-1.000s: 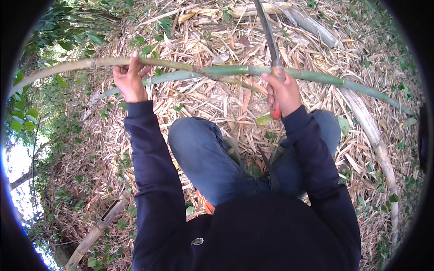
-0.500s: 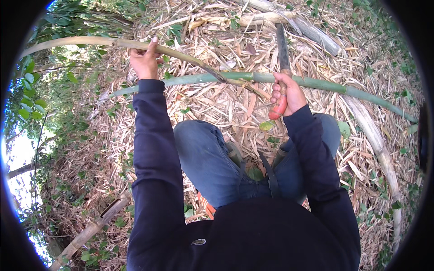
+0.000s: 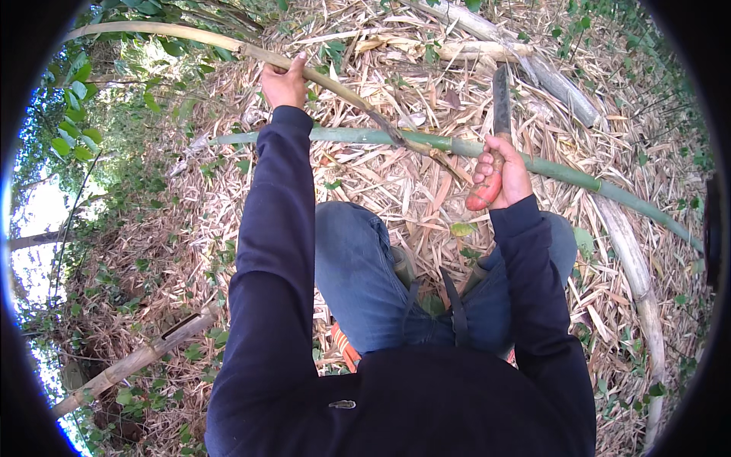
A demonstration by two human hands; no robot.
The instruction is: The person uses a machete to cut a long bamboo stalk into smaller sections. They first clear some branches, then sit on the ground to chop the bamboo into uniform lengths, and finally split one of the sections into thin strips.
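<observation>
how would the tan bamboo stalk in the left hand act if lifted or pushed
The tan bamboo stalk is probably light for its length, since it looks slender. Its rounded sides might let it twist in the left hand. Its ragged-looking end nearer the person could snag on the dry leaf litter.

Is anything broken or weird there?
A little, yes. The tan stick in the left hand has a rough, dark patch near its lower right end, unlike its smoother, paler part; I can't tell if it's cracked. The pole at lower left has a long, dark gap in it.
</observation>
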